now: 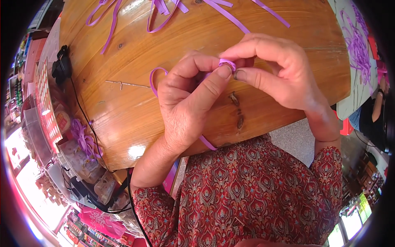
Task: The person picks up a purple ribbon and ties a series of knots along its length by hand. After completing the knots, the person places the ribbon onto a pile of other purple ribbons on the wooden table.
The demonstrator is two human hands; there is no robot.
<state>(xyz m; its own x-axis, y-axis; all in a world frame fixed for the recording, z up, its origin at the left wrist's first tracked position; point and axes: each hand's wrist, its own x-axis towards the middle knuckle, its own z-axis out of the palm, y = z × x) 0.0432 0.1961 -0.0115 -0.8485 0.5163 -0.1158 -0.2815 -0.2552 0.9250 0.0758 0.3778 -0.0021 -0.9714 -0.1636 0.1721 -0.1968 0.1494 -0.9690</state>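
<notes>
Both hands meet over the wooden table, working on a narrow purple ribbon (pixel 227 62) that is bent into a small loop. My left hand (pixel 187 92) pinches the ribbon between thumb and forefinger. From the other side, my right hand (pixel 273 68) has its thumb and forefinger closed at the loop's edge. One length of purple ribbon curves out to the left of my left hand, and another stretch hangs at the table's near edge below it. A thin metal hook tool (pixel 128 84) lies on the wood to the left, touched by neither hand.
Several purple ribbon pieces (pixel 227 17) lie along the far side of the wooden table (pixel 135 107). A black object with a cable (pixel 61 65) sits at the left edge. More purple ribbon (pixel 357 45) is heaped on a pale table at right, where another person's arm (pixel 377 105) shows.
</notes>
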